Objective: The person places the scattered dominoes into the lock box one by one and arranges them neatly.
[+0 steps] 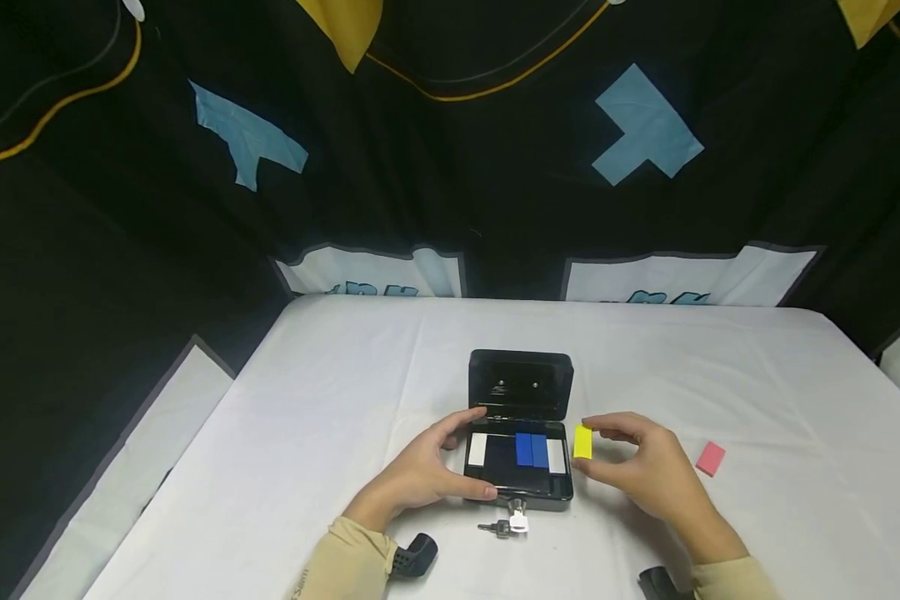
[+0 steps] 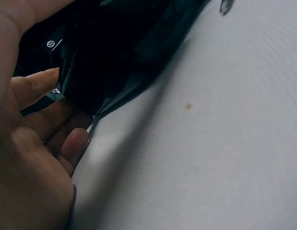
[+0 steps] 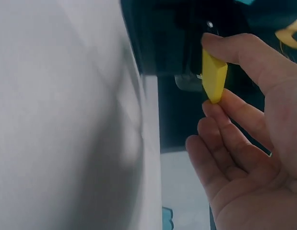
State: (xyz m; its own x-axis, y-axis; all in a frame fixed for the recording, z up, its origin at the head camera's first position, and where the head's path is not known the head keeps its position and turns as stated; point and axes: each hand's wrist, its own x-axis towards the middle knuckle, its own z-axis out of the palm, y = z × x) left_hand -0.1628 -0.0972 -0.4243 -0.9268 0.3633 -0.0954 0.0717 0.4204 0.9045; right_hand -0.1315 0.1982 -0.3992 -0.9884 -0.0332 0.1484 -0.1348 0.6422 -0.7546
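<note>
A black metal cash box stands on the table with its lid raised. Inside lie a white block at the left, two blue blocks side by side, and another white block at the right. My left hand grips the box's left side, thumb at the front and fingers toward the back. Between thumb and fingertips, my right hand pinches a yellow block just right of the box. The right wrist view shows that yellow block held by its ends.
A small key hangs at the lock on the box's front. To the right of my right hand, a pink block lies on the white tablecloth. Behind the table hangs a black patterned cloth.
</note>
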